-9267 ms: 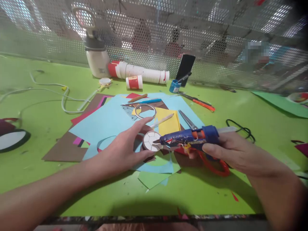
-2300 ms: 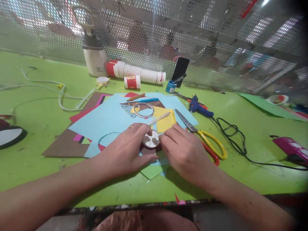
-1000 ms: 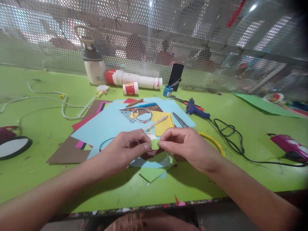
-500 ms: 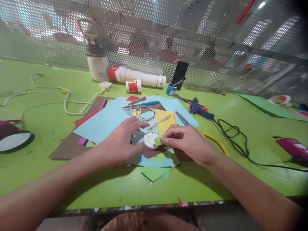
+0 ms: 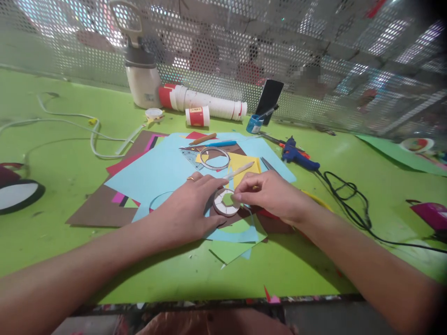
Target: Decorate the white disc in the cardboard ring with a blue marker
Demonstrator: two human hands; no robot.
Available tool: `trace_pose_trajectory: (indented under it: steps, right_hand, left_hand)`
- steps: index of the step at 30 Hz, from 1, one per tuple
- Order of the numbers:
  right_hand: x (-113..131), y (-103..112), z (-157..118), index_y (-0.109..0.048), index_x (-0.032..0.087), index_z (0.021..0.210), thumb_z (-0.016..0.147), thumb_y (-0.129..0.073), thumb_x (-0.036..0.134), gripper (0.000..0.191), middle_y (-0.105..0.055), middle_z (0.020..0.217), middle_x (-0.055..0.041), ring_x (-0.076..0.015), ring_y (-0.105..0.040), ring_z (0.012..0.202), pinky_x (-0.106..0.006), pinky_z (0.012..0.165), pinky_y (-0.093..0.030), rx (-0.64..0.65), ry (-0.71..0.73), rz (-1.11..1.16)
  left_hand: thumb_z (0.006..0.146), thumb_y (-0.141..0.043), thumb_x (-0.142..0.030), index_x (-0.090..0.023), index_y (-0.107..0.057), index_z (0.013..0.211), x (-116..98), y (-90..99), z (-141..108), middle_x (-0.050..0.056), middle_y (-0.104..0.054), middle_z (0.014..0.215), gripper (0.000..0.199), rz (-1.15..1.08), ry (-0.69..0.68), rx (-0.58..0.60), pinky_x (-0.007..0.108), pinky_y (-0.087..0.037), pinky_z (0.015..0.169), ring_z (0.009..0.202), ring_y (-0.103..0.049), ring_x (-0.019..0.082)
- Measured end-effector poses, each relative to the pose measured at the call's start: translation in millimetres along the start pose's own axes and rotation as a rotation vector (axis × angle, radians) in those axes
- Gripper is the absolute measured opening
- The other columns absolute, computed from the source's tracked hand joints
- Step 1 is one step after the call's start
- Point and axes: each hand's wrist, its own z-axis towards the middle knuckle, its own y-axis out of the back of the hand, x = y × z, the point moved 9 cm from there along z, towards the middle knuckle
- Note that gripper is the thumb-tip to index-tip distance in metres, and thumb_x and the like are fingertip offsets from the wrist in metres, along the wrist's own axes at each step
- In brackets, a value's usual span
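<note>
A small round white disc [image 5: 220,208] with dark lines drawn on it and a darker rim lies on the paper pile in front of me. My left hand [image 5: 190,204] has its thumb and forefinger curved around the disc's left side, touching its edge. Between the thumb and fingertips of my right hand [image 5: 263,191] is a small green paper piece [image 5: 228,199], held over the middle of the disc. A white pencil-like stick [image 5: 240,170] rests just behind the hands, beside yellow paper [image 5: 246,163].
Light blue paper [image 5: 146,167] and brown sheets [image 5: 94,209] lie beneath. Behind are a tape ring [image 5: 214,158], a blue pen [image 5: 221,144], scissors [image 5: 267,164], a paper cup [image 5: 197,117] and stacked cups [image 5: 209,103]. A blue glue gun [image 5: 296,156] trails its cable on the right.
My left hand has moved right and closed in on the disc's edge. The green piece has shifted from the disc's right side to its middle. The view has tilted slightly.
</note>
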Motion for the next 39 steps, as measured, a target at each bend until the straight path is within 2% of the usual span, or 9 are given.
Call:
trace_pose_trajectory:
  steps: [4, 8, 13, 18, 23, 26, 31, 39]
  right_hand:
    - [-2, 0, 0, -0.071, 0.016, 0.069, 0.072, -0.072, 0.026, 0.011, -0.066, 0.067, 0.0002, -0.0130, -0.056, 0.064, -0.029, 0.064, -0.043, 0.018, -0.013, 0.009]
    - [-3, 5, -3, -0.070, 0.016, 0.069, 0.070, -0.076, 0.033, 0.018, -0.065, 0.068, 0.0000, -0.0126, -0.056, 0.064, -0.029, 0.064, -0.043, 0.001, -0.035, 0.078]
    - [2, 14, -7, -0.066, 0.017, 0.065, 0.065, -0.080, 0.037, 0.024, -0.060, 0.059, 0.0026, -0.0098, -0.051, 0.055, -0.027, 0.056, -0.042, -0.005, -0.082, 0.173]
    - [1, 13, -5, -0.068, 0.017, 0.064, 0.065, -0.080, 0.031, 0.019, -0.062, 0.060, 0.0021, -0.0101, -0.053, 0.055, -0.027, 0.057, -0.044, 0.021, -0.085, 0.142]
    - [-3, 3, -3, -0.072, 0.017, 0.068, 0.070, -0.075, 0.026, 0.010, -0.069, 0.068, -0.0009, -0.0150, -0.062, 0.065, -0.031, 0.066, -0.049, 0.066, -0.068, 0.065]
    - [-3, 1, -4, -0.071, 0.017, 0.067, 0.071, -0.074, 0.025, 0.009, -0.069, 0.067, -0.0014, -0.0157, -0.063, 0.066, -0.031, 0.067, -0.049, 0.064, -0.062, 0.016]
    - [-2, 0, -4, -0.070, 0.018, 0.069, 0.073, -0.072, 0.027, 0.010, -0.069, 0.067, -0.0012, -0.0152, -0.063, 0.065, -0.030, 0.065, -0.049, 0.052, -0.054, -0.034]
    - [0, 1, -6, -0.069, 0.017, 0.068, 0.074, -0.070, 0.024, 0.009, -0.070, 0.067, -0.0017, -0.0147, -0.063, 0.064, -0.027, 0.061, -0.047, 0.008, -0.063, -0.118]
  left_hand:
    - [0.089, -0.060, -0.039, -0.012, -0.059, 0.128, -3, 0.1, -2, 0.013, -0.066, 0.115, 0.047, -0.026, -0.008, 0.024, 0.049, -0.043, 0.096, 0.105, -0.056, 0.032]
    - [0.085, -0.059, -0.026, -0.012, -0.045, 0.141, -6, -1.1, -5, 0.014, -0.060, 0.123, 0.060, -0.021, 0.033, 0.052, 0.048, -0.044, 0.097, 0.112, -0.051, 0.031]
    - [0.082, -0.068, -0.046, -0.007, -0.039, 0.144, -10, -7.0, 0, 0.019, -0.058, 0.126, 0.079, 0.063, 0.035, 0.020, 0.053, -0.042, 0.099, 0.116, -0.050, 0.037]
    - [0.088, -0.065, -0.040, -0.008, -0.041, 0.140, -9, -10.0, 4, 0.015, -0.065, 0.117, 0.066, 0.059, 0.021, -0.051, 0.048, -0.046, 0.092, 0.108, -0.054, 0.034]
    - [0.086, -0.067, -0.033, -0.014, -0.035, 0.143, -6, -10.2, 1, 0.011, -0.065, 0.113, 0.068, 0.027, 0.046, -0.062, 0.042, -0.048, 0.087, 0.105, -0.056, 0.030]
    - [0.087, -0.066, -0.030, -0.014, -0.034, 0.143, -9, -9.4, -2, 0.011, -0.064, 0.113, 0.066, 0.052, 0.021, -0.078, 0.040, -0.048, 0.085, 0.103, -0.057, 0.029]
    - [0.086, -0.067, -0.026, -0.014, -0.033, 0.142, -12, -9.9, -5, 0.011, -0.063, 0.114, 0.066, 0.077, -0.036, -0.102, 0.039, -0.048, 0.085, 0.104, -0.055, 0.029]
    - [0.087, -0.067, -0.026, -0.015, -0.034, 0.139, -14, -8.8, -3, 0.012, -0.064, 0.118, 0.063, 0.085, -0.043, -0.104, 0.042, -0.048, 0.085, 0.104, -0.055, 0.030]
